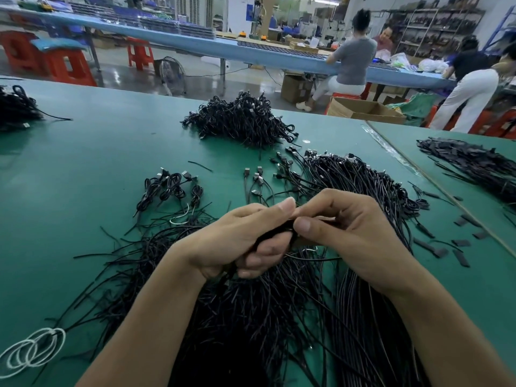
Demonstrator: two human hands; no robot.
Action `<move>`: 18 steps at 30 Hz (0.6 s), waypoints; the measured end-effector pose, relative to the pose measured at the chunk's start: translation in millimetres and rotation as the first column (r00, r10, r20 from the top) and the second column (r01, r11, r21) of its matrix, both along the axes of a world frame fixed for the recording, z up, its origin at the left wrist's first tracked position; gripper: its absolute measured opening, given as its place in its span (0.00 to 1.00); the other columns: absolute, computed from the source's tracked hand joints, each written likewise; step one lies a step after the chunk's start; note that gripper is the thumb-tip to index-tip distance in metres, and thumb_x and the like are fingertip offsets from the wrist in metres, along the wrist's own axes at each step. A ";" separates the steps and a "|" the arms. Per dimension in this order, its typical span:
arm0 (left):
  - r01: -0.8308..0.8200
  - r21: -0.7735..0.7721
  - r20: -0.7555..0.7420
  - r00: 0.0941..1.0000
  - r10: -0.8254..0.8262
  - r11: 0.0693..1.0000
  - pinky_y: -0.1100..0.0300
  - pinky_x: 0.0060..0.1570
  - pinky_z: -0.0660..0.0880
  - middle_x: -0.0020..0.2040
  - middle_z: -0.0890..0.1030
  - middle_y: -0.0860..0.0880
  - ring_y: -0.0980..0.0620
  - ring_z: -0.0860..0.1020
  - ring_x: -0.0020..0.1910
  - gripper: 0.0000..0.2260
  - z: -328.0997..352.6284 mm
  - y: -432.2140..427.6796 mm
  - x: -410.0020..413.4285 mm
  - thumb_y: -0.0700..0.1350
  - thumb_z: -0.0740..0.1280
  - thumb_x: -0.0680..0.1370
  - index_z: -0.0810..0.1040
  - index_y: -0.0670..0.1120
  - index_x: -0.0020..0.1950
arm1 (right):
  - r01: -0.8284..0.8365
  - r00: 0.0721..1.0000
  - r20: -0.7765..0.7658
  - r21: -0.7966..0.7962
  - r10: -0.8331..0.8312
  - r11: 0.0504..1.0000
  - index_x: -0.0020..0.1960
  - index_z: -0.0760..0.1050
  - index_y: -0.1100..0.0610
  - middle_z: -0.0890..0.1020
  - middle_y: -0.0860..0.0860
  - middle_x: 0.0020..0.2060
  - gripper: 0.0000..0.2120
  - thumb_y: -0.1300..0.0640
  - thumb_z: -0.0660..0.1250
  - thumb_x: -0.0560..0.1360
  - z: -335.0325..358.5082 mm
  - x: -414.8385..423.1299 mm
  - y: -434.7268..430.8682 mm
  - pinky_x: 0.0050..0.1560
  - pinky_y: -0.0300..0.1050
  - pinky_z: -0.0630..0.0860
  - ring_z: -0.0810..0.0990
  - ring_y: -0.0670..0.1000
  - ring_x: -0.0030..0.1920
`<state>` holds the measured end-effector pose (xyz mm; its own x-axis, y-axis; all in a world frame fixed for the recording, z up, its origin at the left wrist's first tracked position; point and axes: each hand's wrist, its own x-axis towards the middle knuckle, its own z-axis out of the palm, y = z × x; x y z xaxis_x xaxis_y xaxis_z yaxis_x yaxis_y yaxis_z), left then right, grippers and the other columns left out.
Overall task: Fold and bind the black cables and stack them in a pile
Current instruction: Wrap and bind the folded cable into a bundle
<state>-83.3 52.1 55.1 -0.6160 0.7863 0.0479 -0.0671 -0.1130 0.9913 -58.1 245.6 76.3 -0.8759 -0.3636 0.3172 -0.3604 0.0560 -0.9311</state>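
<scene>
Black cable (275, 236), folded, gripped by left hand (240, 241); right hand (343, 233) pinches it, mid-table (92, 152), over loose cables (279, 317).

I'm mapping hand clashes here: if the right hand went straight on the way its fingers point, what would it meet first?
The right hand has its fingers pointing leftward, so it would first meet the left hand, whose thumb tip seems to touch it just above the black cable both hold.

The left hand (231, 238) and right hand (354, 233) are bare. The left forearm (156, 317) and right forearm (435, 317) are bare to the frame edge. The fingernails (288, 204) are trimmed short.
</scene>
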 end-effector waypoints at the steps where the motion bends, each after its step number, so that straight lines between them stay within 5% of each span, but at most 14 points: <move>1: -0.011 0.005 0.010 1.000 0.011 1.000 0.66 0.21 0.66 0.23 0.70 0.52 0.57 0.64 0.19 0.24 0.7 -0.2 0.2 0.61 0.56 0.80 0.68 0.51 0.27 | -0.007 1.000 -0.008 -0.003 0.007 1.000 0.44 0.82 0.58 0.84 0.52 0.37 0.05 0.60 0.73 0.68 0.2 -0.2 0.9 0.44 0.39 0.80 0.83 0.48 0.40; 5: -0.045 0.055 0.044 0.998 0.042 0.997 0.66 0.26 0.72 0.27 0.78 0.47 0.56 0.71 0.21 0.26 -0.4 2.9 -0.2 0.59 0.59 0.82 0.68 0.50 0.26 | 0.045 0.993 -0.108 0.027 -0.041 0.999 0.44 0.81 0.57 0.85 0.49 0.38 0.05 0.60 0.73 0.69 -3.7 0.4 0.2 0.43 0.36 0.78 0.83 0.45 0.40; 8: -0.186 0.031 0.054 0.981 0.184 0.982 0.64 0.27 0.74 0.27 0.77 0.46 0.55 0.72 0.22 0.26 -1.3 8.7 -1.8 0.58 0.59 0.80 0.69 0.50 0.24 | 0.153 0.969 -0.207 0.073 -0.135 0.986 0.45 0.81 0.54 0.85 0.52 0.40 0.03 0.60 0.73 0.73 -10.2 -1.8 -2.7 0.46 0.47 0.82 0.85 0.53 0.43; 10: -0.324 -0.012 -0.032 0.946 0.323 0.946 0.66 0.29 0.72 0.26 0.75 0.48 0.54 0.71 0.24 0.27 -4.0 13.2 -3.7 0.58 0.60 0.81 0.68 0.49 0.23 | 0.205 0.956 -0.236 0.118 -0.173 0.972 0.45 0.80 0.54 0.85 0.52 0.39 0.04 0.62 0.73 0.75 -13.8 -3.1 -4.0 0.46 0.56 0.81 0.84 0.56 0.41; 13: -0.522 -0.045 -0.162 0.845 0.510 0.852 0.63 0.41 0.76 0.28 0.72 0.48 0.53 0.72 0.31 0.27 -10.6 17.9 -7.6 0.55 0.62 0.82 0.74 0.42 0.27 | 0.277 0.930 -0.288 0.151 -0.226 0.949 0.45 0.79 0.52 0.83 0.49 0.39 0.05 0.61 0.72 0.75 -15.6 -4.6 -7.6 0.42 0.51 0.80 0.82 0.51 0.39; 16: -0.379 0.039 0.186 0.912 0.366 0.925 0.43 0.49 0.81 0.45 0.84 0.43 0.49 0.82 0.42 0.20 -8.9 23.3 -4.9 0.56 0.61 0.82 0.84 0.41 0.49 | 0.302 0.922 -0.290 0.122 -0.257 0.946 0.44 0.78 0.51 0.83 0.47 0.38 0.05 0.59 0.72 0.74 -14.6 -6.5 -14.4 0.42 0.45 0.81 0.83 0.48 0.40; 18: -0.260 0.041 0.335 0.913 0.232 0.965 0.50 0.35 0.82 0.46 0.84 0.41 0.46 0.84 0.39 0.26 -7.4 25.5 -2.7 0.61 0.55 0.82 0.83 0.42 0.54 | 0.329 0.914 -0.295 0.140 -0.278 0.934 0.43 0.78 0.51 0.82 0.46 0.36 0.05 0.60 0.72 0.74 -14.8 -9.0 -18.6 0.37 0.47 0.80 0.81 0.46 0.36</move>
<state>-86.1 77.6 47.7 -0.7823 0.6095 -0.1287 -0.3424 -0.2481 0.9062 -67.1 227.0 61.5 -0.8451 -0.1676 0.5077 -0.5318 0.3616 -0.7658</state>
